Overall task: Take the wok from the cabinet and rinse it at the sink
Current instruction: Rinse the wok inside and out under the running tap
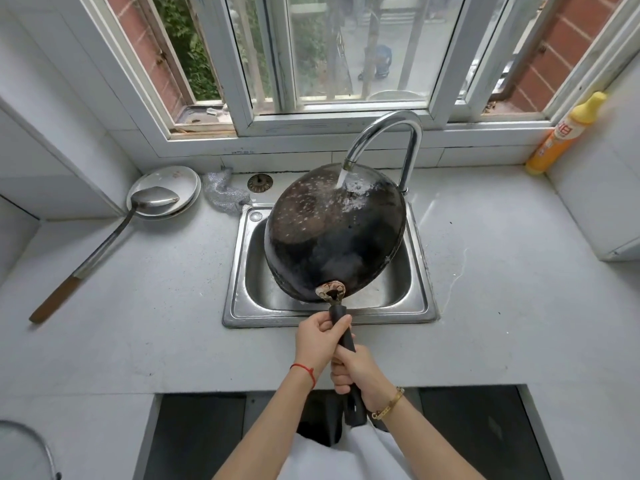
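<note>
A black wok point(334, 233) hangs upside down and tilted over the steel sink point(242, 306), its sooty underside facing me. Water runs from the curved chrome faucet point(388, 133) onto the wok's far upper part and splashes there. My left hand point(320, 339) grips the black handle close to the wok. My right hand point(358, 370) grips the same handle just behind it, nearer my body. The handle's end sticks out below my right wrist.
A long metal ladle point(104, 244) with a wooden grip rests on stacked plates point(169, 188) at the left of the counter. A steel scourer point(223, 194) lies behind the sink. A yellow-orange detergent bottle point(564, 133) leans in the right corner.
</note>
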The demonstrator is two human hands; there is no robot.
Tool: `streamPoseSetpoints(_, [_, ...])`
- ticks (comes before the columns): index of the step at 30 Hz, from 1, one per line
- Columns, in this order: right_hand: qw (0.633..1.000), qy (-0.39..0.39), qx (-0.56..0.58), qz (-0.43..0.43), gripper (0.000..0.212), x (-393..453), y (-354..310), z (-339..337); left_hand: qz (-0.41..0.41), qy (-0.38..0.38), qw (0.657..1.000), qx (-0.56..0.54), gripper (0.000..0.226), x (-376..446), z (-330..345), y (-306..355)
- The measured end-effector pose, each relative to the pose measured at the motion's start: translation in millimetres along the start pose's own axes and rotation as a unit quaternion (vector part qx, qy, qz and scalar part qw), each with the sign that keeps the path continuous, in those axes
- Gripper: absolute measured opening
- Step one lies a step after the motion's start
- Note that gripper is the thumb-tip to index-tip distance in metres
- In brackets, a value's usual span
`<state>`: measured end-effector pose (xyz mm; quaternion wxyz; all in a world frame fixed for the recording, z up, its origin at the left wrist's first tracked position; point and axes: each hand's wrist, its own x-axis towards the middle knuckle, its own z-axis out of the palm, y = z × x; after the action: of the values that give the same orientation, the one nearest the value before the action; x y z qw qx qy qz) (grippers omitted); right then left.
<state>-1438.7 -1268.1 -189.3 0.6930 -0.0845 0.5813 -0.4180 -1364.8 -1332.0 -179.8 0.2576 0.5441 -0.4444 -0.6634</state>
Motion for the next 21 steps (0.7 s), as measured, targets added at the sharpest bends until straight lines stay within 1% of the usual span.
streamPoseSetpoints(11, [1.000,-0.001,0.009,-0.004,0.040,-5,1,-4,0.000,-0.004,1.000,0.013,0.022,-2,4,-1])
streamPoseSetpoints(21, [1.000,0.000,0.009,0.000,0.043,7,-16,5,0.019,0.000,0.998,0.061,0.019,17,-3,6])
